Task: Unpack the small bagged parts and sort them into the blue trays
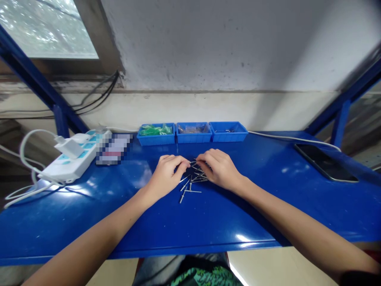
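Several silver blind rivets [190, 184] with thin pins lie in a loose pile on the blue tabletop, between and below my hands. My left hand [168, 173] is closed, thumb and forefinger pinched on the end of a blind rivet [193, 162]. Opposite it, my right hand [220, 169] curls over the pile's right side, its fingertips bent in at the other end of that rivet. The right fingers partly hide the tips and some of the rivets beneath.
Behind the hands stand three blue bins: one with green bags [156, 139], a middle one [195, 138] with a clear bag, and a right one [228, 137] with a few small parts. A power strip [77, 155] and a pixelated item [114, 149] are left, a phone [326, 163] right.
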### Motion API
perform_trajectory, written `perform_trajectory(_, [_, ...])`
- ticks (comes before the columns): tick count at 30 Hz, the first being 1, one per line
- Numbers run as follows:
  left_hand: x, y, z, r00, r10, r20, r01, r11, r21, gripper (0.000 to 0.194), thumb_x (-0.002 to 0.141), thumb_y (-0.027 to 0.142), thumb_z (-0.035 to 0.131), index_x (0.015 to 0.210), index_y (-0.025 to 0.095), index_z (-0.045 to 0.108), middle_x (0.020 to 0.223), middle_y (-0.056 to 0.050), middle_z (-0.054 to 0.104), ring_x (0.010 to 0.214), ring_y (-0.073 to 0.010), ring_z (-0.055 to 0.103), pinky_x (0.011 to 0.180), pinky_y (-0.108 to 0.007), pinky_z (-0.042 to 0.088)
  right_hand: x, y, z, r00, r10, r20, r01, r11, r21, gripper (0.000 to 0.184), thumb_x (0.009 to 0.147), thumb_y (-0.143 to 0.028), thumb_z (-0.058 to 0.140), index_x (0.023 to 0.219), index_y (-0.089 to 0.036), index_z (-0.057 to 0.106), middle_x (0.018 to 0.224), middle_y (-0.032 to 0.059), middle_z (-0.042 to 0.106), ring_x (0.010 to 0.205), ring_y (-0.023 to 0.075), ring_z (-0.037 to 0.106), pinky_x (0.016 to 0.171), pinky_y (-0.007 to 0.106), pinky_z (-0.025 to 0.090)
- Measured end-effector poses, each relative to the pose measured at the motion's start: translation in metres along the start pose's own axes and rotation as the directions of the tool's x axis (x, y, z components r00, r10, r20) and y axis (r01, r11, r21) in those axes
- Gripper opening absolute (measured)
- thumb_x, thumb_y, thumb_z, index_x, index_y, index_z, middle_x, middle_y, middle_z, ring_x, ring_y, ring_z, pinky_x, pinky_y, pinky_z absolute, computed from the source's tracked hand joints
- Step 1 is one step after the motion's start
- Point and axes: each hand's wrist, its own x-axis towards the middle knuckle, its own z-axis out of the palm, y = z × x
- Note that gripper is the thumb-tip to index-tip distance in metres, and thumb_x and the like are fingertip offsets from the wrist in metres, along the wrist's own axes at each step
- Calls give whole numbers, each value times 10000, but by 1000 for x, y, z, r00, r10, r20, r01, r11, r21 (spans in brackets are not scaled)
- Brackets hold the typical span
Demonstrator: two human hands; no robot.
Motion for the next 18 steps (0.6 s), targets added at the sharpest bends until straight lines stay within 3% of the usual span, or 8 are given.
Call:
perform_trajectory(2, [-1,2,-2,1000,0,10,0,1000,-16,204,908,257,435,818,212,611,722,19,669,718,-153,603,771,-323,390,3,5,-9,999,-10,-45,9,1000,-13,143,914,-219,432,903,-166,565,778,54,638,692,160,549,644,304,411])
perform_trajectory(4, [-1,4,-3,1000,4,31,-3,1000,-8,193,878,250,462,736,204,584,662,25,634,650,-144,577,718,-305,387,8,14,-25,986,19,-164,-24,999,-31,135,910,-222,431,888,-183,558,767,52,633,695,159,559,655,301,426])
perform_trajectory(7, [0,3,-4,997,14,73,-16,1000,21,218,810,168,453,599,193,498,563,39,554,572,-129,523,668,-286,364,15,40,-49,899,161,-408,-219,971,-99,137,914,-246,417,884,-200,542,773,55,629,716,165,580,685,305,441])
perform_trajectory(9, [4,1,-3,995,22,96,-27,998,52,224,756,123,422,544,191,444,515,40,507,542,-128,493,642,-283,351,16,61,-57,832,312,-459,-403,908,-112,158,906,-293,429,966,-188,532,759,58,629,703,184,594,659,318,444])
perform_trajectory(11, [9,-2,0,996,24,89,-34,992,119,241,721,118,404,494,191,372,462,39,443,506,-131,453,613,-286,338,9,82,-55,810,485,-329,-540,836,-96,341,869,-350,486,1138,-140,474,711,56,629,644,207,601,595,325,439])
perform_trajectory(13, [14,-5,3,997,29,75,-43,979,199,278,714,128,399,463,189,297,427,37,383,481,-134,413,602,-293,329,-3,96,-45,796,600,-80,-605,788,-113,550,835,-389,529,1267,-81,385,690,69,639,601,221,606,553,325,432])
perform_trajectory(16, [19,-8,7,992,59,107,-86,961,264,292,726,120,392,457,186,299,433,29,399,490,-140,408,619,-305,333,-23,97,-28,768,587,256,-573,809,-133,715,817,-439,537,1380,-85,274,728,90,662,588,219,614,532,316,432])
perform_trajectory(18, [19,-9,10,991,65,115,-94,958,271,216,712,90,401,521,191,419,487,26,470,532,-147,449,648,-314,345,-28,87,-22,770,538,343,-531,839,-123,747,823,-457,521,1414,-103,232,807,116,672,630,229,626,551,328,447])
